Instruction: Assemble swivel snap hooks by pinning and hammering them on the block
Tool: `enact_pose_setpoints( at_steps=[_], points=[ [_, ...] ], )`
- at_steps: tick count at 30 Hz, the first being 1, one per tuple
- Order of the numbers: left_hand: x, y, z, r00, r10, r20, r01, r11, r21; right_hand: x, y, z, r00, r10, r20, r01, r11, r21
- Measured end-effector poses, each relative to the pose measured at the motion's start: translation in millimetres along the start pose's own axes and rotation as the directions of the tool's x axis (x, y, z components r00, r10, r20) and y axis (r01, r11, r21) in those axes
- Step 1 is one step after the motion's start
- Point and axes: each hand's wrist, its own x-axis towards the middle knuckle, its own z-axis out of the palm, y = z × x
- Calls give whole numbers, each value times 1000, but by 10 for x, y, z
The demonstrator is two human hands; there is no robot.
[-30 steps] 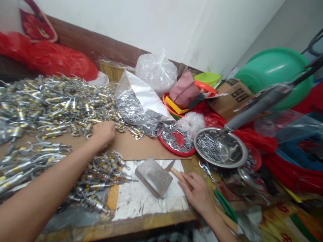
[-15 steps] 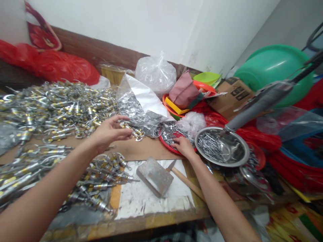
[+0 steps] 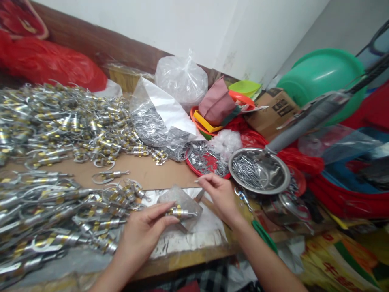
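My left hand [image 3: 148, 225] is closed on a silver-and-gold metal fitting [image 3: 180, 212] and holds it above a grey metal block [image 3: 194, 202]. The thumb and fingers cover one end of the fitting; its narrow tip points right. My right hand [image 3: 219, 196] pinches a small silvery piece [image 3: 196, 181] just in front of the red plate [image 3: 226, 175], too small to make out its kind. Small metal clips lie on that plate. Partly behind the block and the right hand is a wooden-handled tool [image 3: 209, 205], on white paper [image 3: 209, 235].
Similar fittings [image 3: 67, 117] form a big heap at the left, with more [image 3: 69, 207] nearer me. A steel bowl [image 3: 275, 178] of pins stands at the right, under a grey-handled tool [image 3: 306, 119]. Behind are a clear bag [image 3: 182, 81] and a green basin [image 3: 328, 81].
My left hand came from the back of the cardboard to above the block, now with a fitting in it. My right hand left the red plate, moving toward me with a small piece.
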Motion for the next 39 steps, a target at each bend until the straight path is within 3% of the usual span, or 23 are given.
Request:
enact_pose_setpoints(
  at_steps=[3,6,15,19,22,24,26,29,31,34,36,39],
  points=[
    [-44,7,11,999,30,-22,-30,1000,6,-299,-379,63,989,-117,95,84,952,293],
    [-75,24,18,998,46,-53,-45,999,5,-441,-530,116,987,-137,83,96,922,375],
    [-127,51,1,994,67,-89,-68,998,-9,-480,-501,130,981,-95,170,11,899,437],
    [-130,57,22,977,172,-128,-180,982,-50,-508,-499,83,971,-158,182,67,902,426],
    [-129,57,15,994,72,-86,-82,989,-122,-567,-459,64,960,-246,132,173,896,409],
    [-131,63,-4,999,-34,-36,27,982,-187,-619,-408,62,933,-356,48,318,882,348],
    [-132,72,-27,995,-97,18,99,969,-228,-657,-352,59,854,-520,-22,510,827,236],
    [-124,85,-55,996,-81,26,85,976,-201,-656,-300,26,697,-717,-22,715,693,87],
    [-116,94,-73,1000,-14,6,15,991,-134,-621,-298,-14,649,-760,14,759,649,42],
    [-113,108,-106,996,85,23,-84,996,-28,-563,-319,-68,614,-787,70,787,616,30],
    [-119,116,-131,988,151,39,-152,988,19,-546,-329,-82,614,-785,80,785,618,45],
    [-124,121,-162,961,271,54,-275,959,71,-565,-331,-63,680,-731,60,726,682,84]
  ],
)
